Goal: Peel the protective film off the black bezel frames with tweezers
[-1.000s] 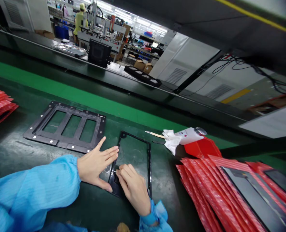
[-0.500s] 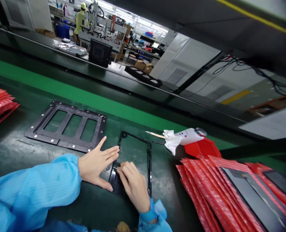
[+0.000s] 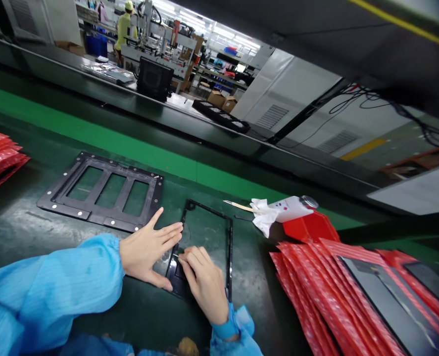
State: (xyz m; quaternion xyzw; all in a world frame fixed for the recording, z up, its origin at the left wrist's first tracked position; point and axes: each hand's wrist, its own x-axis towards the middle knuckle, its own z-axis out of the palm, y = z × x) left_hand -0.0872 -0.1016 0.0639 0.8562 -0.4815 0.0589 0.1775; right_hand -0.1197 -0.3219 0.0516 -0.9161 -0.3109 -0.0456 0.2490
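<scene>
On the counter [image 3: 254, 267], my left grip [image 3: 147, 253] is spread open against the black frame [image 3: 230, 254]. My right grip [image 3: 205, 282] pinches a small piece [image 3: 176, 255].

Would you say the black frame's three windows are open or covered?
Open: the green table shows through all three in the black frame.

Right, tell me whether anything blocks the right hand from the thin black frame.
Nothing visible does: the right hand is over the thin black frame, a small pale sliver at its pinched fingertips.
</scene>
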